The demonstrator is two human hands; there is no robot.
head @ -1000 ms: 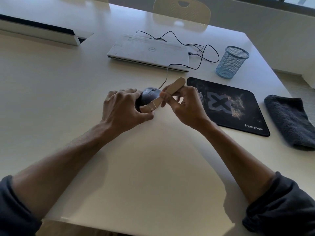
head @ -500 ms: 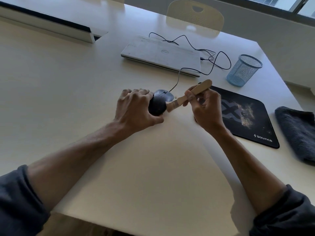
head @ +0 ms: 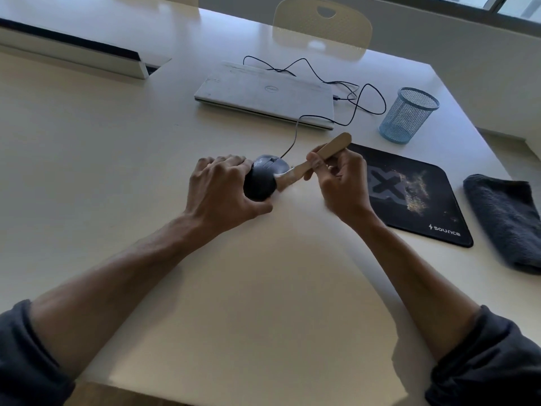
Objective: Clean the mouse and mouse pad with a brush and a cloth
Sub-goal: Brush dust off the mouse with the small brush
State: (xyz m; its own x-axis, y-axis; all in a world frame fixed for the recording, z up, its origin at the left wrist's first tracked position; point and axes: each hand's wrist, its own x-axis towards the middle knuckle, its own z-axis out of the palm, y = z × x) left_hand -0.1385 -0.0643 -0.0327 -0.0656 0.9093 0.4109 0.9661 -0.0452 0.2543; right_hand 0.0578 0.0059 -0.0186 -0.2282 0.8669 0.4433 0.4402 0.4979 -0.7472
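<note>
Two hands on job, head view: left hand (head: pixel 218 194) grips mouse (head: pixel 262 178) on table (head: pixel 117 142); right hand (head: pixel 341 186) pinches brush (head: pixel 317 159), bristles at mouse's right side. Mouse pad (head: pixel 409 194), cloth (head: pixel 506 221) right of hands, untouched.

- The left hand (head: pixel 218 194) grips the black mouse (head: pixel 263 178) from its left side on the white table (head: pixel 117 148).
- The right hand (head: pixel 341 183) pinches the wooden handle of the brush (head: pixel 314 162); the bristle end sits at the right flank of the mouse, apparently in contact, though blur obscures it.
- The mouse pad (head: pixel 409 194), bearing pale debris, lies right of the hands.
- The dark cloth (head: pixel 506 218) lies folded beside the pad.
- A closed laptop (head: pixel 263 95) and a blue mesh cup (head: pixel 408 118) stand farther back.
</note>
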